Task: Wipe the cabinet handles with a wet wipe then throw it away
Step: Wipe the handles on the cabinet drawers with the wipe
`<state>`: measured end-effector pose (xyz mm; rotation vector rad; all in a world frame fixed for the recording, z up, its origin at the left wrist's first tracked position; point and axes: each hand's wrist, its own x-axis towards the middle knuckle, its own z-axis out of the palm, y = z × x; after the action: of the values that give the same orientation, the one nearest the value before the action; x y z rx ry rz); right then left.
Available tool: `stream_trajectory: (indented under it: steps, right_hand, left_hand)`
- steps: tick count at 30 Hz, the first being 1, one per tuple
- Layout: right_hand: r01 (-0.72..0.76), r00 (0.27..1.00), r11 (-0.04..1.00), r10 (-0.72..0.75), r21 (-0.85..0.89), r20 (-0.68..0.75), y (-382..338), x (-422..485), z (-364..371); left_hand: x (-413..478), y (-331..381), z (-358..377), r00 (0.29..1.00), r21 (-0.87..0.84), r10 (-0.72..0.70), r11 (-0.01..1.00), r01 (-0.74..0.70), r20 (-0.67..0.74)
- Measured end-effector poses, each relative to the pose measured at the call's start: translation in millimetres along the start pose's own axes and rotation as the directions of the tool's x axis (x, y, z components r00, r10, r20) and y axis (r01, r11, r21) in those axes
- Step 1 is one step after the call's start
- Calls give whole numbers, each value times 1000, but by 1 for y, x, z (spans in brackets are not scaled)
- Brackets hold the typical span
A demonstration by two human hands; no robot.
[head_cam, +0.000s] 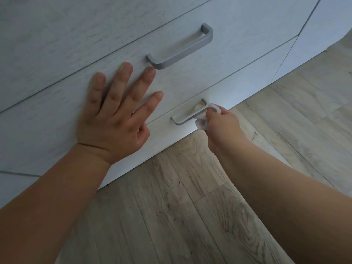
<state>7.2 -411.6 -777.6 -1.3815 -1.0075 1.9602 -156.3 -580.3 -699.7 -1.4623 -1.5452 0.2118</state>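
Your right hand (222, 122): pinches the wet wipe (202, 123) against the lower drawer handle (187, 113), at its right end.
Your left hand (116, 115): fingers spread flat on the drawer front (238, 60), below the upper handle (180, 47).

Whitish wood-grain drawer fronts (47, 121) meet a pale plank floor (171, 216).

I see a pale wood-grain plank floor (171, 216) meeting the white drawer fronts (57, 44), with a few dark specks along the base.
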Motion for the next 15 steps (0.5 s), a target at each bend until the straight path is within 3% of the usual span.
stream_trajectory:
  steps: [4,9,13,15]
  right_hand:
    - [19,995,976,3,-216,103,24,-30,4]
    - [-51,998,998,51,-23,26,22,-22,15]
    - [-106,978,986,127,-131,166,36,-31,30]
    - [-199,962,980,198,-17,188,40,-31,30]
  left_hand:
    - [0,-1,-1,1000,-3,5,1000,-5,11]
    - [2,-1,-1,1000,-10,4,1000,-3,24]
    - [2,-2,-4,998,-16,9,1000,-8,59]
    - [3,-2,-6,996,-21,5,1000,-3,85]
